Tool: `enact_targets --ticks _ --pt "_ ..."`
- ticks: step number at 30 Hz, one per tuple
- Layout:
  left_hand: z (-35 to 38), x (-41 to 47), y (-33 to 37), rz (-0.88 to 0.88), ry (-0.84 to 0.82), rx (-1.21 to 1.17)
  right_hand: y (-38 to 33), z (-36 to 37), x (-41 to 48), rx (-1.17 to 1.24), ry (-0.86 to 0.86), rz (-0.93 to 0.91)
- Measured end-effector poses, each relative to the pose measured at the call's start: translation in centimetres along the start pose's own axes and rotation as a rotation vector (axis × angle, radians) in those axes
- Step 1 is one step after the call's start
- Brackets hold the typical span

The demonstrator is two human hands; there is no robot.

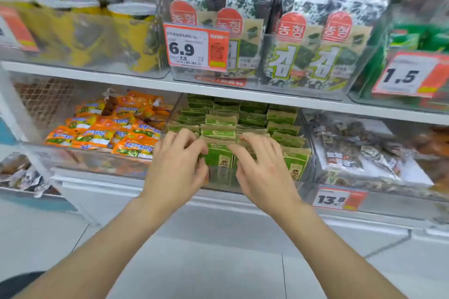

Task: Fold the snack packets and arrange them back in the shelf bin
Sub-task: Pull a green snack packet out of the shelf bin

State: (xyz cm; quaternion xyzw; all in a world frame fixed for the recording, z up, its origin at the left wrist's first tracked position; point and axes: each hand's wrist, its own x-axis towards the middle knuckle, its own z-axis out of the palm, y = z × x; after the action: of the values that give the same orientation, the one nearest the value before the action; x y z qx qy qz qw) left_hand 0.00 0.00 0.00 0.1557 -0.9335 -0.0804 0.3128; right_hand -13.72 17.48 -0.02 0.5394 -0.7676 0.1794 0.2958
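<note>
A clear shelf bin [305, 177] on the lower shelf holds several rows of small green-and-tan snack packets [252, 116] standing upright. Both my hands are at the front row. My left hand [177, 165] has its fingers curled round the left side of the front packet [220, 158]. My right hand [262, 167] grips the same packet's right side, fingers bent over its top edge. The packet's lower part shows between the hands; my fingers hide its sides.
Left of the bin lie orange snack packets [109, 128] in another clear bin. Dark wrapped packets [359, 153] fill the bin to the right. The upper shelf [145, 80] carries large seaweed packs [303, 43] and price tags [194, 47]. Grey floor lies below.
</note>
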Motion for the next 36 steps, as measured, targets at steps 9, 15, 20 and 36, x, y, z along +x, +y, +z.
enact_targets --ticks 9,15,20,36 --pt "-2.2 -2.4 2.9 0.025 -0.209 0.352 -1.1 -2.3 -3.5 -0.07 -0.068 0.189" --pt "-2.9 -2.2 3.7 -0.054 -0.224 0.325 -1.0 -5.0 -1.6 -0.21 -0.401 0.294" --pt "-1.4 -2.1 3.7 -0.086 -0.259 0.231 -1.1 -3.5 -2.1 -0.246 -0.518 0.257" --pt "2.1 -0.8 4.2 -0.185 -0.226 0.248 0.2 -1.5 -0.8 -0.257 -0.517 0.28"
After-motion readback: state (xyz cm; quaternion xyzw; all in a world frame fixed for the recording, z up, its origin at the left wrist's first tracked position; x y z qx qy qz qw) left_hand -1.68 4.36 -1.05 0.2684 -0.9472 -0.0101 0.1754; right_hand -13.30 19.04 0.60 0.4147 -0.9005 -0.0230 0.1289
